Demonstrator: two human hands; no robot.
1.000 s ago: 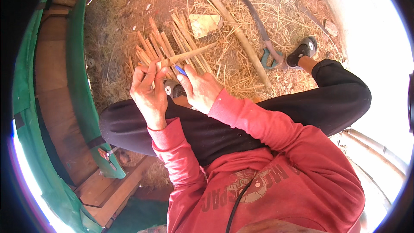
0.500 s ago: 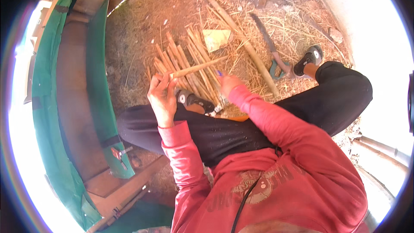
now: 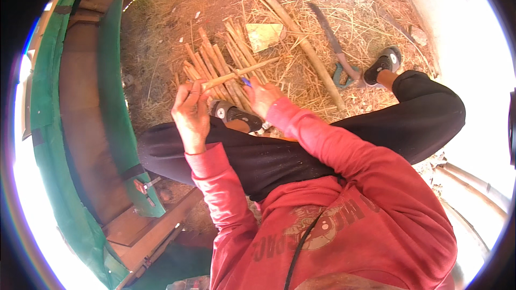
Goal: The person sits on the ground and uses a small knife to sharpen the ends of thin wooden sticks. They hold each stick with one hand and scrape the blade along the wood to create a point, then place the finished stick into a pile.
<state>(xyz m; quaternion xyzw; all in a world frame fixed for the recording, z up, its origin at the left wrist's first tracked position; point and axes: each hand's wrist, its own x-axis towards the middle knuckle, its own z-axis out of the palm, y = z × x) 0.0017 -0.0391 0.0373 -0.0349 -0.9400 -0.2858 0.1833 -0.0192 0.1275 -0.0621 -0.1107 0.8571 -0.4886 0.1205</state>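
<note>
The left hand [image 3: 191,113], which 1 second ago sat pressed close against the right hand [image 3: 262,96] just above the knees, now stands apart from it, lifted a little and gripping the near end of a thin stick [image 3: 239,73]. That stick now spans the gap between the 2 hands and slants up to the right across the bundle of cut sticks [image 3: 215,70] on the straw, and the small blue-handled tool [image 3: 246,81] in the right hand now meets it near its middle.
</note>
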